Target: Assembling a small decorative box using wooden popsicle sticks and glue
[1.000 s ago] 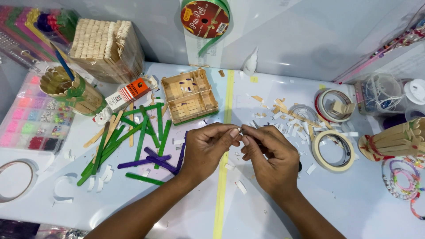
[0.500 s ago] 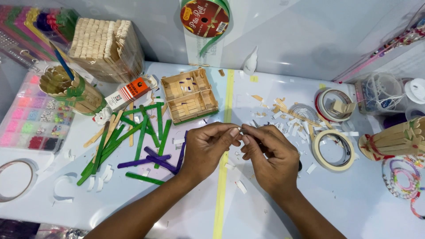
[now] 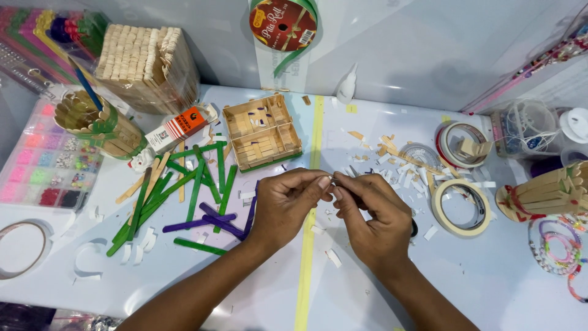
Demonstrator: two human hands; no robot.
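Two hands meet above the yellow tape line (image 3: 308,245) that runs down the middle of the white tabletop (image 3: 490,288). The left hand (image 3: 286,205) and the right hand (image 3: 371,217) press their fingertips together just right of that line, pinching a tiny pale scrap (image 3: 332,178) between them; it is too small to tell for sure, but it looks like a bit of white tape or paper. Both hands are curled shut around that pinch, with the other fingers folded in. Left of the tape line lies a loose heap of green craft sticks (image 3: 184,190), with a few purple sticks (image 3: 211,219) at its near edge, just beside the left wrist. Farther back, touching the left side of the line, sits a small open box of plain wooden sticks (image 3: 262,132), divided into compartments. Further left of the line stand a glue tube with an orange label (image 3: 174,130), a round stick holder (image 3: 101,125) with a blue brush in it, and a clear bead organiser (image 3: 43,162). Right of the line, white scraps (image 3: 404,168) are scattered, and beyond them lie a roll of masking tape (image 3: 460,207) and a second tape roll (image 3: 462,142) behind it.
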